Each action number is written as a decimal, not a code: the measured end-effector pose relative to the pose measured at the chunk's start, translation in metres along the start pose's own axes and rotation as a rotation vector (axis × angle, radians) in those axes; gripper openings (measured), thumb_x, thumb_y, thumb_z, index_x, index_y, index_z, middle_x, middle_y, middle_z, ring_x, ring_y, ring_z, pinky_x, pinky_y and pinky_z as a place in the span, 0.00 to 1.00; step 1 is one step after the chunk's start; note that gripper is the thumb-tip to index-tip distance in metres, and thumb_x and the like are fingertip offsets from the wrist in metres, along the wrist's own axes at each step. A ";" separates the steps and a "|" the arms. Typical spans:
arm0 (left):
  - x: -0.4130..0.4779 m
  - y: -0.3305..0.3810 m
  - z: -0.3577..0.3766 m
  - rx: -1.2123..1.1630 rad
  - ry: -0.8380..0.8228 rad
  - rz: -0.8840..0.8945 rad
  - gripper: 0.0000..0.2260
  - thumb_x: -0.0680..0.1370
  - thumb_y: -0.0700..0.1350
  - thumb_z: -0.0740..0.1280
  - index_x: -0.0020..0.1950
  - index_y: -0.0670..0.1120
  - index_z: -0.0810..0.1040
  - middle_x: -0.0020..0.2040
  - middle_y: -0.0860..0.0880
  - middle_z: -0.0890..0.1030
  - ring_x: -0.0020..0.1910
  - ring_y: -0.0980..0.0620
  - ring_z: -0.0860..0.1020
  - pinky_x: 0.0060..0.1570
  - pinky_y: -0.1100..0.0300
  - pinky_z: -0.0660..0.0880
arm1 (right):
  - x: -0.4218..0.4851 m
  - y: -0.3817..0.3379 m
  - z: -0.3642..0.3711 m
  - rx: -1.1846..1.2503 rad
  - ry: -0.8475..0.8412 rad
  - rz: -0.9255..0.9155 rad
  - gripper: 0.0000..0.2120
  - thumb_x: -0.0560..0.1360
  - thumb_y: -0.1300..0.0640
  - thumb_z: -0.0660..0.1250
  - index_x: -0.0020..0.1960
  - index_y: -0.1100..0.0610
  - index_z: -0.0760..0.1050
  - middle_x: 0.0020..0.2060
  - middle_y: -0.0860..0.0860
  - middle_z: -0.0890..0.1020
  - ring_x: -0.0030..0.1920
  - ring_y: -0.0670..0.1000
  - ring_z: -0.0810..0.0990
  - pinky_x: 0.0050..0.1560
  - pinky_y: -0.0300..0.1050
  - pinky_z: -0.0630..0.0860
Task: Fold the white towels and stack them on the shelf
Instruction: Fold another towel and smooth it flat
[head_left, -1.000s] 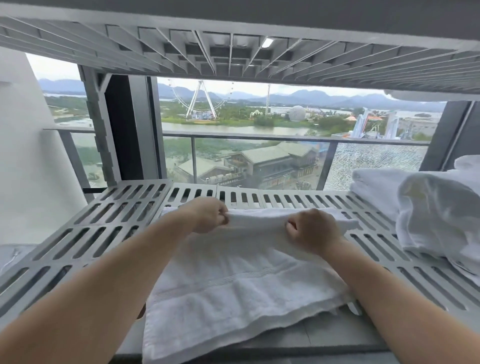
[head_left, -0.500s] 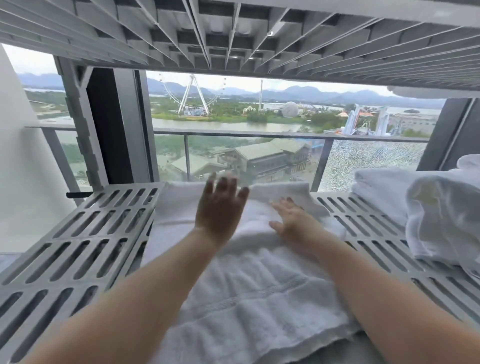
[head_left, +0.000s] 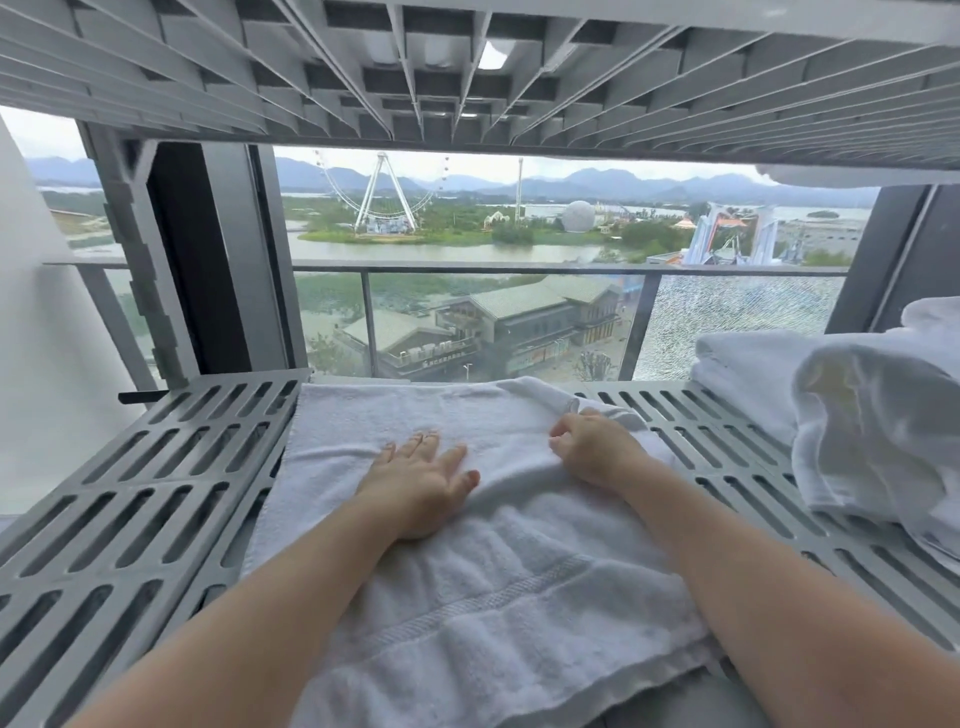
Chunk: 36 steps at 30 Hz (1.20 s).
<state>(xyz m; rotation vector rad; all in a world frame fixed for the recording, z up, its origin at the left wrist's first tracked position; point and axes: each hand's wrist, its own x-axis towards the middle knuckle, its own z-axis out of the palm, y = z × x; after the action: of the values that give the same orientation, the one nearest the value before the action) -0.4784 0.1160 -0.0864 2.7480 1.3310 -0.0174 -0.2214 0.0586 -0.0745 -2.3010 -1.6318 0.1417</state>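
Flat and spread, the left hand (head_left: 415, 483) presses its palm on the towel (head_left: 467, 623) at the centre of the frame. The right hand (head_left: 587, 452), just to its right, has its fingers curled and seems to pinch a raised fold of the same cloth. The towel lies across the slatted grey shelf (head_left: 156, 467), running from the far edge to the bottom of the frame, where its near hem seems to lap over the front lip.

Several things could go wrong. That raised fold runs as a ridge between the two hands; if it gets pressed down rather than drawn out, I judge it would set a crooked crease and leave the finished fold lumpy. A pull toward the bottom of the frame could drag the overhanging hem further and slide the whole towel off the front. Terry loops might also snag in the open slots.

As for what holds what, the lower tier carries this towel in the middle. At the right edge of the frame it also carries a slumped loose pile (head_left: 872, 426), with folded towels (head_left: 743, 364) lying behind it. The pile leans inward and could spill onto the working space if nudged. Under the upper tier (head_left: 467, 67), at upper right, a white edge (head_left: 852, 176) shows; I cannot tell what it is.
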 end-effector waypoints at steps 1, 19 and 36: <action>-0.001 -0.001 0.001 0.008 -0.006 0.010 0.31 0.81 0.68 0.41 0.82 0.58 0.46 0.83 0.48 0.43 0.82 0.49 0.42 0.78 0.46 0.38 | 0.005 0.001 -0.002 -0.027 0.005 -0.001 0.14 0.79 0.46 0.61 0.61 0.48 0.78 0.64 0.53 0.75 0.63 0.54 0.75 0.64 0.48 0.69; 0.016 -0.010 -0.001 -0.099 0.072 0.042 0.28 0.82 0.66 0.42 0.81 0.60 0.58 0.83 0.53 0.53 0.81 0.53 0.50 0.79 0.46 0.48 | 0.002 0.022 -0.019 0.299 0.111 -0.065 0.24 0.82 0.44 0.50 0.60 0.57 0.79 0.59 0.56 0.82 0.60 0.58 0.77 0.63 0.54 0.71; -0.076 0.243 -0.012 -0.160 0.380 0.410 0.24 0.77 0.69 0.60 0.54 0.52 0.83 0.59 0.50 0.82 0.58 0.48 0.80 0.48 0.54 0.75 | -0.059 0.112 -0.051 0.273 0.241 0.239 0.09 0.73 0.52 0.67 0.42 0.56 0.83 0.39 0.51 0.86 0.42 0.53 0.82 0.36 0.43 0.69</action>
<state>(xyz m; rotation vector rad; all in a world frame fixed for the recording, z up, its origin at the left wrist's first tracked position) -0.3353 -0.0925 -0.0524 2.9150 0.7511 0.6343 -0.1275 -0.0403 -0.0672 -2.1960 -1.1427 0.1258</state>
